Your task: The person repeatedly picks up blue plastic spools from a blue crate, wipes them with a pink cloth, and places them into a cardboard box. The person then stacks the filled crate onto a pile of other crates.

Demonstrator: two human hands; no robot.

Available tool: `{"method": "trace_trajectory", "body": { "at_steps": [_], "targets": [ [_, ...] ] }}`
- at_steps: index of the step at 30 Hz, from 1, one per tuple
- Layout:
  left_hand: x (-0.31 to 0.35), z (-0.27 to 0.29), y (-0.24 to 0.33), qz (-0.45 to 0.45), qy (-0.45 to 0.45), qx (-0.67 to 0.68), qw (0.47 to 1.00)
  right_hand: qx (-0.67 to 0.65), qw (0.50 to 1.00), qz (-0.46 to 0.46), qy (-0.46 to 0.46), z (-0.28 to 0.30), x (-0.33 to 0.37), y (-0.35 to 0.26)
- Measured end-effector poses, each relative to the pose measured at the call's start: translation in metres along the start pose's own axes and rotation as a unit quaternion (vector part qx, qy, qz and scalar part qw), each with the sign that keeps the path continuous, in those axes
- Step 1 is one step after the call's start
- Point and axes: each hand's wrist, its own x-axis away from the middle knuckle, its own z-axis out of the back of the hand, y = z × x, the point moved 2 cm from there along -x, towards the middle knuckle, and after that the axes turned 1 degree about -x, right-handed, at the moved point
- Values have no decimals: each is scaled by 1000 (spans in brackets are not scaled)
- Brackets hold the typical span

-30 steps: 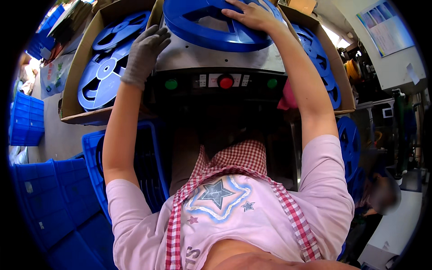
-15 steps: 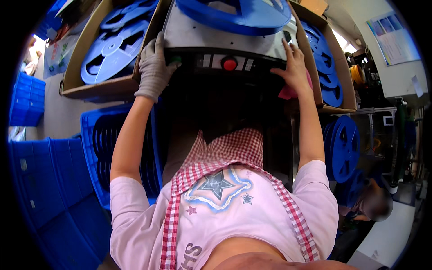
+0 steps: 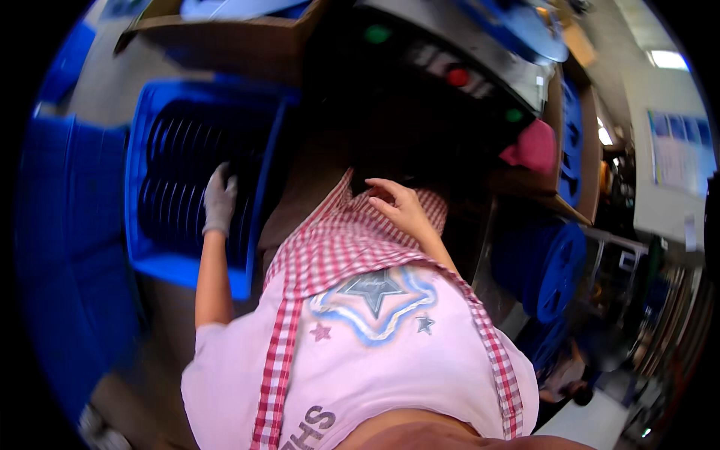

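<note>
My left hand (image 3: 220,199), in a grey glove, is down among the black reels (image 3: 172,196) standing on edge in rows in a blue crate (image 3: 262,187). Its fingertips blur against the dark rims, so a grip cannot be made out. My bare right hand (image 3: 403,208) hovers in front of my checked apron (image 3: 352,232), fingers loosely bent and apart, with nothing in it. Ahead, a machine (image 3: 420,37) has a red button (image 3: 457,77) between two green ones on its dark front edge. A blue reel (image 3: 525,34) lies on its top.
Cardboard boxes of blue reels flank the machine, a left box (image 3: 225,34) and a right box (image 3: 589,161). Stacked blue crates (image 3: 82,247) rise at far left. Blue reels (image 3: 559,270) stand at right, beyond a pink cloth-like thing (image 3: 534,146). Another person (image 3: 566,375) is at lower right.
Both hands have left the machine's front edge. My left hand has come down to the crate of black reels, my right hand back before the apron. The view has turned left.
</note>
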Motion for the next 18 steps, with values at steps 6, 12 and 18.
{"method": "trace_trajectory", "body": {
  "at_steps": [6,12,18],
  "targets": [
    [15,-24,-47,84,-14,-151,985,50,996,-24,-75,-16,2,7],
    [18,-54,-3,141,-118,-126,975,117,987,-64,-85,5,-8,0],
    [1,-67,-23,179,-185,-150,955,114,985,-67,-115,-11,-35,-37]
  ]
}}
